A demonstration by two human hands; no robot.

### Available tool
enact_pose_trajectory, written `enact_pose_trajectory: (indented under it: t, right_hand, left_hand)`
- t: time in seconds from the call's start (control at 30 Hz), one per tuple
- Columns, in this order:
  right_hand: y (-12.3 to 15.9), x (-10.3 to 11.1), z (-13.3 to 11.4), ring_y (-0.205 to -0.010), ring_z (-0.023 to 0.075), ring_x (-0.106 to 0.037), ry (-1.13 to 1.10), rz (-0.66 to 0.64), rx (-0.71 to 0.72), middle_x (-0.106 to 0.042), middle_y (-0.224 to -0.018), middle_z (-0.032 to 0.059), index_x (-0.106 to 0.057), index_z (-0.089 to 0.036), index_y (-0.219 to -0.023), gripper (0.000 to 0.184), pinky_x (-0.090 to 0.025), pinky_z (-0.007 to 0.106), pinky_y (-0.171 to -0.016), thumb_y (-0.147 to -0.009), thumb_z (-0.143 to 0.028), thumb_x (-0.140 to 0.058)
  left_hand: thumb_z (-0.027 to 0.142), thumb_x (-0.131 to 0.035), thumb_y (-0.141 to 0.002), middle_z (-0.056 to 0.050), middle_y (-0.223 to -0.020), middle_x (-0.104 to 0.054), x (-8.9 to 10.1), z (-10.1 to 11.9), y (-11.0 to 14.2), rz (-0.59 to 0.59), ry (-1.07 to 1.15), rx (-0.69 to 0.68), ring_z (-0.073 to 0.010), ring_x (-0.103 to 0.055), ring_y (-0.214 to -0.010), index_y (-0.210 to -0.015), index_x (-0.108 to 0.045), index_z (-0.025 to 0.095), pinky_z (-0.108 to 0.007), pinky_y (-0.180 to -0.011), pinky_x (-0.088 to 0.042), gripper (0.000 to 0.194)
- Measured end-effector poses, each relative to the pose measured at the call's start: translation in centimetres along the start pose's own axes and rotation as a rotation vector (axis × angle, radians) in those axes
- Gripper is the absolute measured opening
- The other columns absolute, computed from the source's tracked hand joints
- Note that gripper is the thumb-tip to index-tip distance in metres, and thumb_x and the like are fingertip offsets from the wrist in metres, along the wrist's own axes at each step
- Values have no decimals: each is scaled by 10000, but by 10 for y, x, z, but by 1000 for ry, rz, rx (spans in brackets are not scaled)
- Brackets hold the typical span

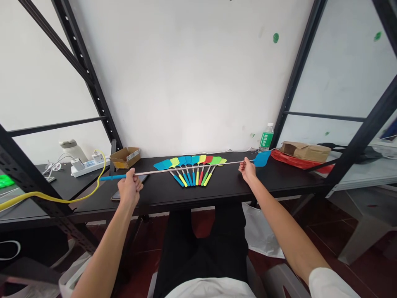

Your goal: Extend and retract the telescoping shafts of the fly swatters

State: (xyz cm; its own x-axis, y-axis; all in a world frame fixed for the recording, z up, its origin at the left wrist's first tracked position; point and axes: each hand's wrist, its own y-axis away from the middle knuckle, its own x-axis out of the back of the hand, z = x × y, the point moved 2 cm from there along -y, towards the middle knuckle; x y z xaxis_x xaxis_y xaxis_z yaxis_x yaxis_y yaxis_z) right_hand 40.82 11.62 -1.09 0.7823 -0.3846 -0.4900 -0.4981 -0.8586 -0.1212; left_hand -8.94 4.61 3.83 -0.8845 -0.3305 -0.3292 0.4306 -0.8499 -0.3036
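Gripping one long blue swatter (186, 167), left hand (129, 186) and right hand (247, 169) reach forward, spread well apart.

The left hand (129, 188) is positioned to the left of the swatter fan (197, 178), well apart from it. Its fingers are curled into a closed fist, with the knuckles on the side toward the fan. The left forearm (113, 236) rises from the near side of the fan, angled outward at its lower end. The right hand (247, 170) is positioned to the right of the fan, thumb uppermost, fingers bent in a closed grip toward the fan. The right forearm (282, 223) approaches diagonally from the near right of the fan. Both hands are raised, one on either side of the fan.
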Motion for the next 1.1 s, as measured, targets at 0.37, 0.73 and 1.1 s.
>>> enact_pose_trajectory:
  t: [0.37, 0.73, 1.1]
  right_hand:
    - [6, -1, 6, -389, 81, -414, 75, -84, 16, -488, -443, -27, -516, -204, -623, 341, -326, 209, -358, -815, -434, -679]
    - [4, -4, 9, -388, 77, -410, 170, -106, 26, -498, -451, -16, -538, -194, -596, 382, -313, 203, -350, -795, -473, -709]
    - [4, -6, 7, -386, 60, -394, 225, -150, 61, -481, -451, -19, -591, -173, -574, 444, -288, 194, -353, -781, -554, -687]
  left_hand:
    - [447, -733, -781, 70, -483, -337, -30, -42, 24, -210, 13, 120, -52, -302, -381, -616, -426, 197, -200, -360, -226, 429]
    - [333, -830, -673, 50, -587, -457, -25, -41, 20, -218, 121, 137, -42, -354, -447, -754, -572, 147, -191, -411, -268, 328]
    - [351, -847, -633, 17, -650, -594, -23, -41, 16, -42, 183, 160, -55, -416, -469, -821, -620, 131, -191, -448, -359, 367]
